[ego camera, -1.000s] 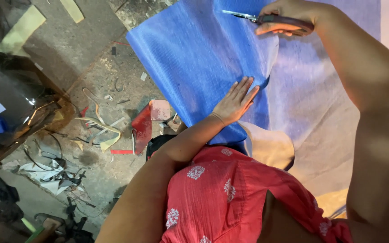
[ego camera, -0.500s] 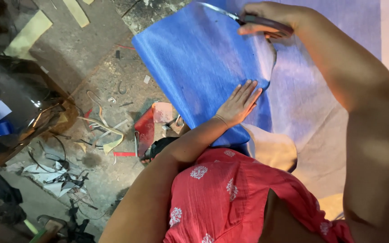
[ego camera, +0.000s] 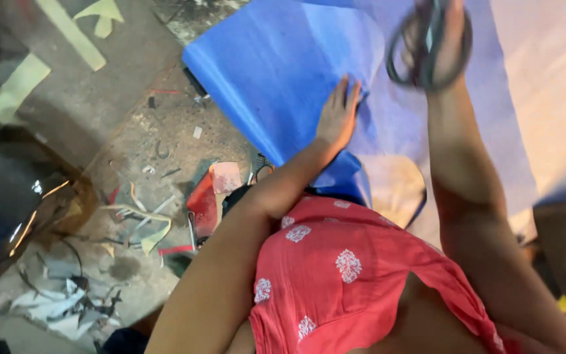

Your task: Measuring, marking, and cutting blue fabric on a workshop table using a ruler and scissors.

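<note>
Left hand (ego camera: 337,119) pressing flat, fingers spread, on blue fabric sheet (ego camera: 276,72); right hand (ego camera: 441,40) gripping blurred scissors (ego camera: 420,49) above it; cut progress not visible.

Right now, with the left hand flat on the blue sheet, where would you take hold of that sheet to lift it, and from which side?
Take the blue sheet at its folded lower-left edge, coming in from the bare floor side. That edge lies free over the concrete, with scraps close below it, so a pinch can probably get under it there. The left hand pins the middle, and the right hand with the blurred scissors crowds the top.
</note>
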